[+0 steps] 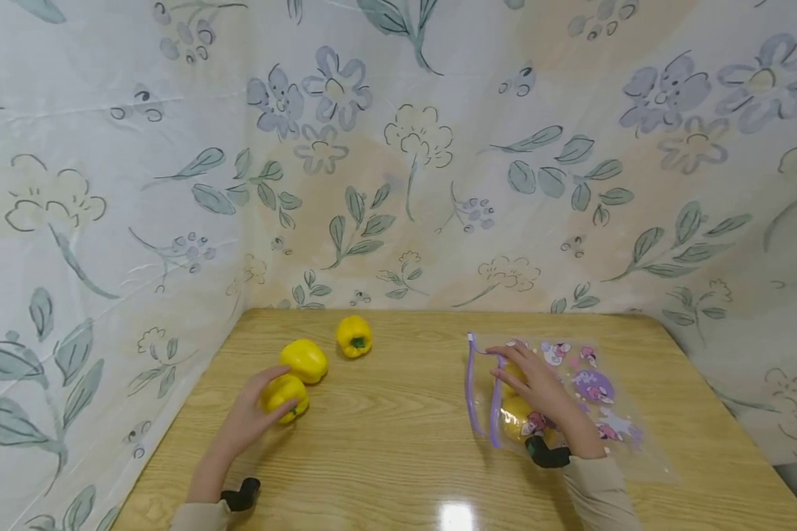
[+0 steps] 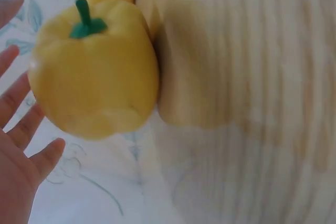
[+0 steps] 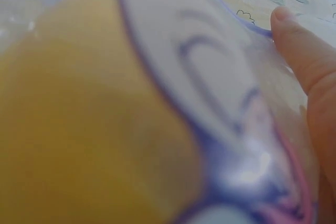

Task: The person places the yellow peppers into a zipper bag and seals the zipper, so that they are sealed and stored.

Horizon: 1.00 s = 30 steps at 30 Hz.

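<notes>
Three yellow peppers are on the wooden table's left side: a near one, another touching or very close behind it, and one farther back. My left hand curves loosely around the near pepper; the left wrist view shows spread fingers with a gap to it. On the right lies a clear zip bag with purple edges and cartoon prints, holding yellow items. Above its mouth, my right hand rests with extended fingers and thumb at the purple edge.
The wooden table reaches back to a floral cloth hanging behind it and along the sides. Between the peppers and the bag is bare wood. The bag's mouth faces left and stands partly apart.
</notes>
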### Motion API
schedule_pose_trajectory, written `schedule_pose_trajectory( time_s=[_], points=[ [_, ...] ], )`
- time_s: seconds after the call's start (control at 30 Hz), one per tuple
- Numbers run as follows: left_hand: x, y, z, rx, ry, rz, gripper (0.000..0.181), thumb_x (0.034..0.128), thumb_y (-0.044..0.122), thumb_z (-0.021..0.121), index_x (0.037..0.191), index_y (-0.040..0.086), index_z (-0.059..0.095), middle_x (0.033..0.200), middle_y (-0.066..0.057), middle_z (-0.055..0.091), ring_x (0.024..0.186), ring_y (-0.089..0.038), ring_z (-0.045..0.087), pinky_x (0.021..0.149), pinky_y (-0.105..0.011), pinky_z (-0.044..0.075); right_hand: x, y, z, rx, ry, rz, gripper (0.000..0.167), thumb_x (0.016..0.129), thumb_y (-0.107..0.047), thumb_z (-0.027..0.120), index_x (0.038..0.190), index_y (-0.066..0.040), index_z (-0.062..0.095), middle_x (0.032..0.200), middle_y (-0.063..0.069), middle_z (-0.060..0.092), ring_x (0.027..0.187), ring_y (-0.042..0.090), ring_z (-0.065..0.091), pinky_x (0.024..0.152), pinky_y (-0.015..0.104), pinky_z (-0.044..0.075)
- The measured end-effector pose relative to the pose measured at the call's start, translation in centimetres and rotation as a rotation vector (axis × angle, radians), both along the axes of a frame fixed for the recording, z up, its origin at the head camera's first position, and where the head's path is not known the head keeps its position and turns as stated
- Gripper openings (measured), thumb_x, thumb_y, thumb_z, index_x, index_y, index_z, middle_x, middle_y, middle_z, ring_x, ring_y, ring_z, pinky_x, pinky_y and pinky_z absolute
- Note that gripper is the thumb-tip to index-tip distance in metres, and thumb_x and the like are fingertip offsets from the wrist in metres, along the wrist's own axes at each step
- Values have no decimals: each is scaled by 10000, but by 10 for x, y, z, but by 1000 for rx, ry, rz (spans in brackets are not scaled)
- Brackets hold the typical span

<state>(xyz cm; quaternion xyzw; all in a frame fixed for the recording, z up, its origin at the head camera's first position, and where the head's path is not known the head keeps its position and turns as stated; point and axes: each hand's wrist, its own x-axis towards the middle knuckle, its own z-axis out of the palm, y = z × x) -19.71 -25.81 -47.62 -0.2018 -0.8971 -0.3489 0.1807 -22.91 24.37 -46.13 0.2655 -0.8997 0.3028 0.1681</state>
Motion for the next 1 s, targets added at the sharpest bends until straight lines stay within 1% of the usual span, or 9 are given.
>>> schedule_pose_trajectory(
  time_s=[0.13, 0.3, 0.37, 0.5, 0.63, 0.67, 0.77, 0.87, 1.0],
  points=[
    [-2, -8, -5, 13, -64, 0, 563, 794, 225, 740, 1275, 52, 505, 1289, -111, 505, 1211, -321, 414, 973, -534, 349, 0, 0, 0, -3, -9, 0, 354, 909, -240, 596, 1255, -181, 548, 1121, 11, 589, 1076, 274, 535, 874, 551, 447],
    [-2, -17, -7, 29, -146, 12, 636, 771, 289, 757, 1301, 65, 485, 1337, -161, 459, 1246, -373, 374, 989, -606, 302, 0, 0, 0, -8, -55, -10, 355, 921, -270, 576, 1266, -194, 541, 1147, 20, 589, 1219, 368, 443, 946, 624, 363],
    [-2, -19, -9, 29, -180, 18, 657, 762, 319, 760, 1310, 89, 480, 1356, -158, 442, 1263, -379, 357, 997, -616, 287, 1, 0, -1, -9, -69, -13, 357, 924, -276, 571, 1269, -192, 539, 1157, 26, 589, 1272, 405, 378, 968, 651, 319],
    [-3, -23, -12, 40, -224, 14, 685, 748, 342, 767, 1322, 118, 468, 1379, -154, 418, 1286, -380, 332, 1012, -626, 267, 1, 0, 0, -4, -70, -15, 358, 923, -279, 571, 1269, -193, 540, 1165, 29, 587, 1269, 404, 382, 972, 642, 324],
    [-2, -24, -11, 48, -244, 12, 689, 749, 352, 764, 1325, 120, 466, 1387, -156, 404, 1283, -374, 333, 1001, -620, 288, 2, 0, 0, -9, -72, -12, 360, 919, -271, 578, 1267, -185, 540, 1173, 44, 583, 1284, 437, 346, 981, 661, 295],
    [-1, -24, -11, 43, -250, 15, 691, 748, 360, 762, 1326, 125, 465, 1391, -149, 402, 1284, -363, 334, 1000, -607, 299, 2, 0, -1, -9, -75, -12, 361, 919, -272, 577, 1268, -186, 538, 1181, 52, 581, 1304, 459, 301, 988, 677, 264],
    [-1, -24, -10, 24, -252, 20, 698, 739, 361, 770, 1322, 115, 473, 1394, -143, 403, 1269, -339, 351, 977, -558, 350, 2, 0, -1, -12, -63, -7, 363, 915, -264, 584, 1266, -182, 539, 1178, 52, 582, 1287, 446, 337, 975, 674, 288],
    [-1, -23, -9, -4, -249, 23, 714, 727, 370, 778, 1320, 111, 479, 1396, -139, 411, 1258, -323, 357, 950, -522, 386, 1, 0, -1, -8, -37, -3, 363, 911, -253, 591, 1264, -182, 539, 1154, 35, 585, 1201, 373, 457, 940, 622, 374],
    [0, -20, -7, -14, -259, 4, 741, 712, 377, 788, 1329, 111, 476, 1402, -147, 413, 1252, -341, 337, 928, -533, 396, 0, 1, -1, -8, -14, 4, 361, 908, -240, 596, 1260, -180, 541, 1130, 18, 580, 1089, 287, 531, 890, 556, 443]
  ],
)
